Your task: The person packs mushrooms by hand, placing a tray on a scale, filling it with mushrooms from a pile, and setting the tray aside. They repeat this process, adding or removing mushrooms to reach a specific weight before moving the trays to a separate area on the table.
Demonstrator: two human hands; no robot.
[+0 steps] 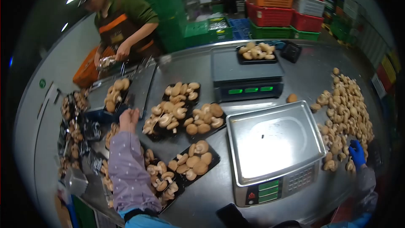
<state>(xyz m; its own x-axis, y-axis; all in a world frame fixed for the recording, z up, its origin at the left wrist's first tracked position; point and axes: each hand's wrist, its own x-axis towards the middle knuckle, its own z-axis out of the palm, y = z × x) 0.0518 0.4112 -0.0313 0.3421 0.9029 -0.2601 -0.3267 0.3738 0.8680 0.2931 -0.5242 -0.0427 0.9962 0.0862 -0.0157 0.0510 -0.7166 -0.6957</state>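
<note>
My left hand (129, 119), ungloved and in a grey dotted sleeve, is at the near corner of a black tray of mushrooms (115, 96). Its fingers are curled closed at the tray's edge, though the grip itself is partly hidden. On the far right, my right hand (357, 153) wears a blue glove. It reaches to the near edge of a big loose pile of brown mushrooms (346, 107), fingers apart and no mushroom visible in them. Between the hands, several filled black trays (195, 161) lie on the steel table (202, 200).
A scale with a bare steel pan (274, 141) stands centre right. Behind it, a darker scale (247, 69) carries a filled tray (257, 52). Wrapped packs (74, 133) line the left. Across the table, a person (122, 25) handles a pack. Stacked crates (270, 14) stand behind.
</note>
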